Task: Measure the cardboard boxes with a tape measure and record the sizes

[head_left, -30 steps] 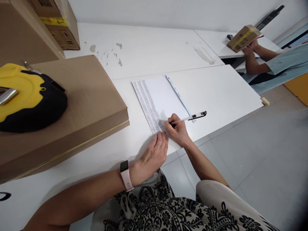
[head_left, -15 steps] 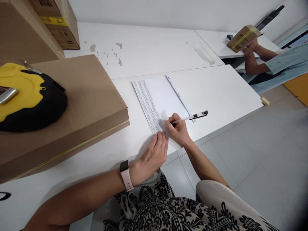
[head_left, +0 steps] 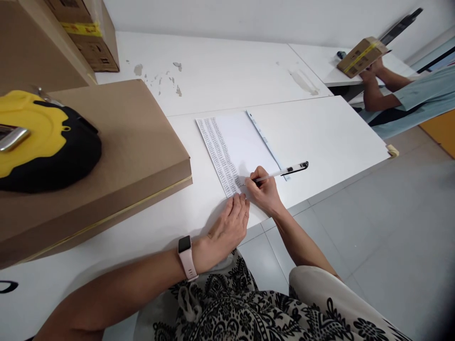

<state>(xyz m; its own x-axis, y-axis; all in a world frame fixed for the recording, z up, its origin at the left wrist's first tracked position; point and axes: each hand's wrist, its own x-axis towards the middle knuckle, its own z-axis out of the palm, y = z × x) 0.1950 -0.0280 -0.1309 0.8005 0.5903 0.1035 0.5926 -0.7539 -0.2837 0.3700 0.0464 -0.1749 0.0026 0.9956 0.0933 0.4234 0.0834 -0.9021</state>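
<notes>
A white notepad [head_left: 245,137] lies on the table, its left part filled with dense rows of small handwriting and its right part blank. My right hand [head_left: 263,193] grips a clear pen [head_left: 284,172] with black ends, its tip against the page at the lower end of the writing. Flat on the near edge of the pad rests my left hand [head_left: 230,221], fingers stretched out side by side and touching the paper. A smartwatch [head_left: 185,255] with a pale pink band is on the left wrist.
To the left, a large cardboard box [head_left: 117,142] carries a yellow and black tape measure [head_left: 53,142]. Another taped box [head_left: 94,38] stands behind. At the far right, a person [head_left: 419,94] holds a small carton [head_left: 362,57]. The white table [head_left: 320,128] has scuffed patches.
Almost nothing differs; the view has shifted very slightly. Both hands keep their places on the pad, and the pen tip stays near the same spot.
</notes>
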